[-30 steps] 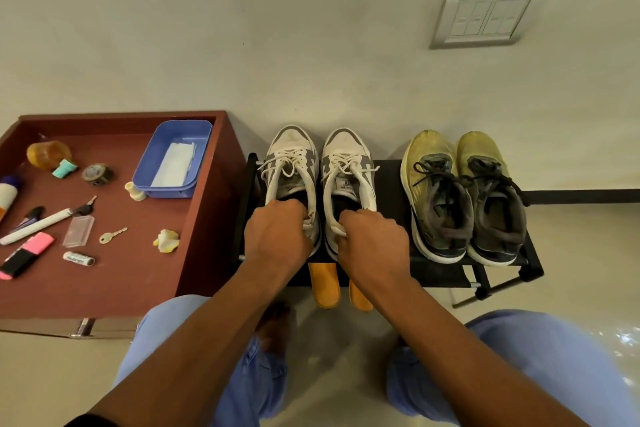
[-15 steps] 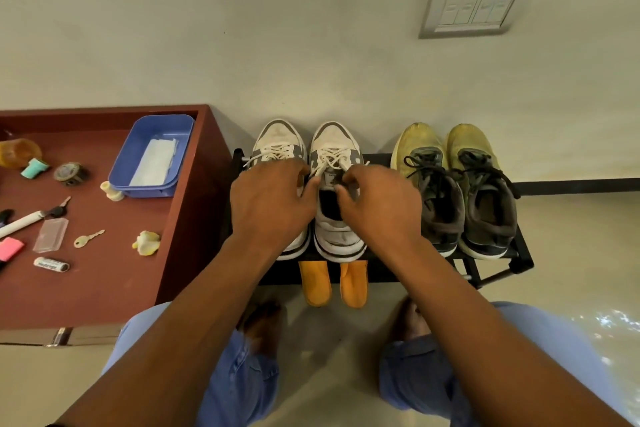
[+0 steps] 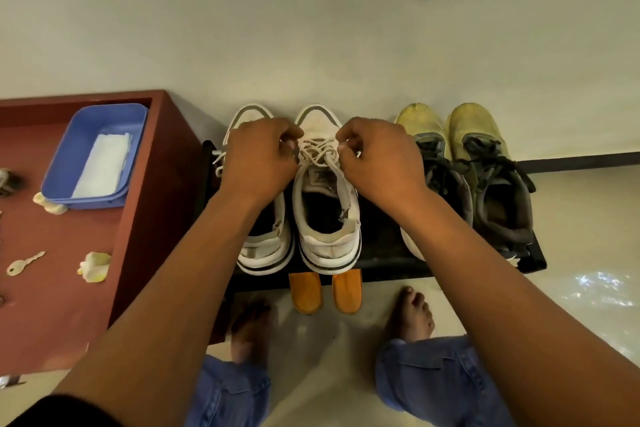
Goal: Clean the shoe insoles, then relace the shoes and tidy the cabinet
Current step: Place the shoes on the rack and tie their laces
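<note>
While both arms reach forward over the low black shoe rack (image 3: 381, 250), I see my left hand (image 3: 259, 156) and my right hand (image 3: 379, 156) curled at either side of the white lace-up sneaker with grey toe trim (image 3: 325, 204), each pinching its white shoelace (image 3: 320, 151) near the tongue. Its twin white sneaker (image 3: 268, 236) stands just beside it, partly under my left wrist. Two orange foam insoles (image 3: 306, 291) stick out from under the rack edge. A pair of yellow-and-grey running shoes (image 3: 485, 177) sits to the right, a reddish-brown wooden cabinet (image 3: 114, 246) to the left.
</note>
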The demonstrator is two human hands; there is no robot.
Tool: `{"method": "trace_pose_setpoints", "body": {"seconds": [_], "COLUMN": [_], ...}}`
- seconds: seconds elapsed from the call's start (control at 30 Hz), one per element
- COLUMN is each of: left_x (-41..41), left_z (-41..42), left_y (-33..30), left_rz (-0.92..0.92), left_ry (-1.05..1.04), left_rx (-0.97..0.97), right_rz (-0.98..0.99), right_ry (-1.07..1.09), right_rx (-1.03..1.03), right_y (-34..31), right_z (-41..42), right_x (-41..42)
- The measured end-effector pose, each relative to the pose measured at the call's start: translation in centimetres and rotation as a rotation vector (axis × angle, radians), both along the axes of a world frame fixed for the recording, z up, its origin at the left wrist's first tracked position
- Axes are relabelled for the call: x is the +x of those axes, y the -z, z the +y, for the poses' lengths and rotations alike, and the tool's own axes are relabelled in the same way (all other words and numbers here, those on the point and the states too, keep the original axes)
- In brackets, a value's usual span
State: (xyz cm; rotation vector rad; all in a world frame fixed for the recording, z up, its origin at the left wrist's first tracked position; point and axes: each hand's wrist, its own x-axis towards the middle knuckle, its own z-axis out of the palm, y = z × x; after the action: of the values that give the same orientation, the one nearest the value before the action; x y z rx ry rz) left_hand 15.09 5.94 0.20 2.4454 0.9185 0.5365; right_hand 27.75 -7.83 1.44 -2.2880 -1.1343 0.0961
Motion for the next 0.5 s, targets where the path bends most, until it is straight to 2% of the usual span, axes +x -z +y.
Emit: {"method": "trace_pose_setpoints", "body": {"seconds": [0.2, 0.5], "left_x": [0.0, 0.2], "left_z": [0.6, 1.2], "left_y": [0.7, 0.7], "left_rz": [-0.003, -0.001], "left_ry": [0.091, 0.145], "left_rx": [-0.086, -0.163], "right_rz": [0.129, 0.201], "right_ry": [-0.038, -0.033], "right_rx": [-0.069, -0.057], "right_y": [1.1, 2.5], "right_z": [1.1, 2.5], "right_x": [0.7, 1.6]}}
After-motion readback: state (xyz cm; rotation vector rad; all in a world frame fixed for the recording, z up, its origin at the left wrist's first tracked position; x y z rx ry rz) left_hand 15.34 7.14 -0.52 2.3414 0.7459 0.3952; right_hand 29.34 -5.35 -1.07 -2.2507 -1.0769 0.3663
